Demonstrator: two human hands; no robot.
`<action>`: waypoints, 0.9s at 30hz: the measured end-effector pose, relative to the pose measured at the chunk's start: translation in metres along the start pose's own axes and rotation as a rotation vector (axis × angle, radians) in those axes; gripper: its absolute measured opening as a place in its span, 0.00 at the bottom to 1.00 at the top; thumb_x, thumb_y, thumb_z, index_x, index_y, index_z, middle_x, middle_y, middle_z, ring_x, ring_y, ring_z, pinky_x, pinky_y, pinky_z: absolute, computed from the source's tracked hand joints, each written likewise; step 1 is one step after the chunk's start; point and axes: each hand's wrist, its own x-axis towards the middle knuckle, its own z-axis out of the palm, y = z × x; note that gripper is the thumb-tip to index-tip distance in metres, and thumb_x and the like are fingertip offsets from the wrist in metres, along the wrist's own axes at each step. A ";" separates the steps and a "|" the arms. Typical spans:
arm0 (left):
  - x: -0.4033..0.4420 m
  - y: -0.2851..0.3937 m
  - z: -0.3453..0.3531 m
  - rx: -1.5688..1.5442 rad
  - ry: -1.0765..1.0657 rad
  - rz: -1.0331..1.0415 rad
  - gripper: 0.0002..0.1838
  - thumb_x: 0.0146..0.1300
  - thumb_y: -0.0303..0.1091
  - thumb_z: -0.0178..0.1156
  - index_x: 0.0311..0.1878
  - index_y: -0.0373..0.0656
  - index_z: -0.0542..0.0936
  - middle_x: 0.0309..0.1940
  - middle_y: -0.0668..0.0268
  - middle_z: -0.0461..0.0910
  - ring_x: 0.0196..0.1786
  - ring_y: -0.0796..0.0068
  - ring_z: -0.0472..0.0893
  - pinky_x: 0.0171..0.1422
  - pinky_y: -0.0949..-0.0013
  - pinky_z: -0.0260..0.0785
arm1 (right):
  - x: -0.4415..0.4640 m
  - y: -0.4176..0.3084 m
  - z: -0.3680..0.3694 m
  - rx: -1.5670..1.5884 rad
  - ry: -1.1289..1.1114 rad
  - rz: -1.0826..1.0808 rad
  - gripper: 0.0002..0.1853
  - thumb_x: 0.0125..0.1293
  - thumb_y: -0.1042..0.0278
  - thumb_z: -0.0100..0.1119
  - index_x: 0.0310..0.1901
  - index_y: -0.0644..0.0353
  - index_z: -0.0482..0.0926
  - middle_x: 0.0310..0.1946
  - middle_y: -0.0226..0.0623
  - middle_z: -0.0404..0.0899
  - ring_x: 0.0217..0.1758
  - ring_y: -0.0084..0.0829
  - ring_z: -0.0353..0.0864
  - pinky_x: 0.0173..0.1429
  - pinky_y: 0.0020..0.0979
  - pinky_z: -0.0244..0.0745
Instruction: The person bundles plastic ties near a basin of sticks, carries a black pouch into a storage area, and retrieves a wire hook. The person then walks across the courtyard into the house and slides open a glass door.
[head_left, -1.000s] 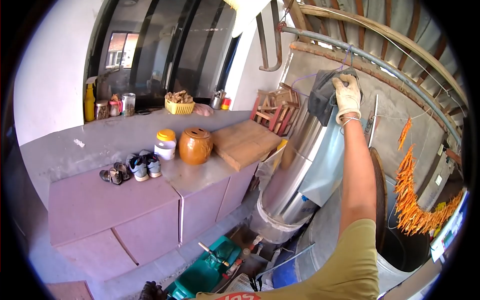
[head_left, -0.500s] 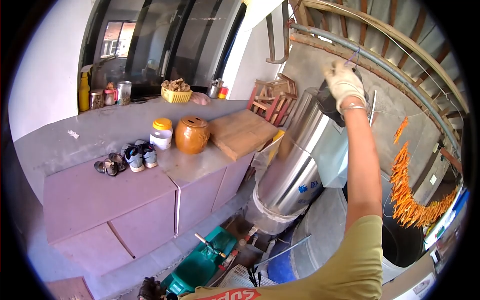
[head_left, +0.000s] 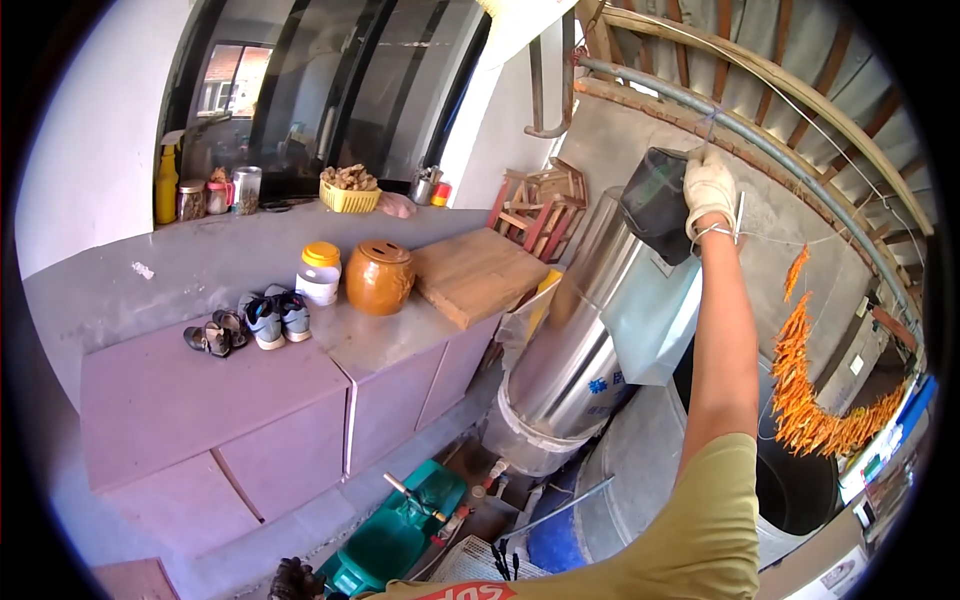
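My right hand (head_left: 709,190), in a cream glove with a wire-like band round the wrist, is raised high at the upper right. Its fingers are curled at the top edge of a black bag (head_left: 660,205), just below a purple cord (head_left: 711,122) on the overhead pipe (head_left: 740,125). The bag hangs left of the glove, above a light-blue sheet (head_left: 655,325) and a shiny metal cylinder (head_left: 565,360). A dark, knobbly shape (head_left: 297,580) at the bottom edge may be my left hand in a dark glove; its fingers and anything held cannot be made out.
Purple cabinets (head_left: 215,400) bear shoes (head_left: 275,318), a yellow-lidded jar (head_left: 319,273), a brown pot (head_left: 380,278) and a wooden board (head_left: 480,276). A green basin (head_left: 400,530) lies below. Orange strands (head_left: 825,425) hang right, over a large dark-mouthed container (head_left: 795,490).
My right hand moved left with spread, blurred fingers, then back right to the bag's top edge, fingers curled. The black bag now shows its broad side. The view has shifted slightly.
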 end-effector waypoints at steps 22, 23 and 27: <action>-0.087 0.039 0.185 -0.091 -0.416 0.022 0.13 0.58 0.41 0.53 0.43 0.46 0.72 0.27 0.61 0.77 0.24 0.65 0.75 0.34 0.55 0.73 | -0.348 -0.098 -0.018 0.763 -1.224 -0.769 0.08 0.58 0.63 0.49 0.37 0.54 0.71 0.29 0.40 0.77 0.32 0.43 0.77 0.35 0.37 0.72; -0.088 0.039 0.193 -0.097 -0.469 -0.030 0.13 0.57 0.39 0.54 0.42 0.43 0.73 0.29 0.58 0.77 0.26 0.63 0.76 0.36 0.54 0.74 | -0.363 -0.103 -0.018 0.792 -1.269 -0.772 0.08 0.59 0.63 0.48 0.38 0.53 0.71 0.29 0.40 0.77 0.32 0.43 0.76 0.34 0.37 0.72; -0.089 0.037 0.213 -0.049 -0.592 -0.073 0.16 0.60 0.42 0.50 0.46 0.42 0.71 0.39 0.53 0.76 0.34 0.60 0.78 0.44 0.55 0.73 | -0.419 -0.125 -0.026 0.953 -1.273 -0.776 0.10 0.59 0.64 0.47 0.41 0.53 0.68 0.29 0.39 0.77 0.30 0.42 0.77 0.32 0.37 0.72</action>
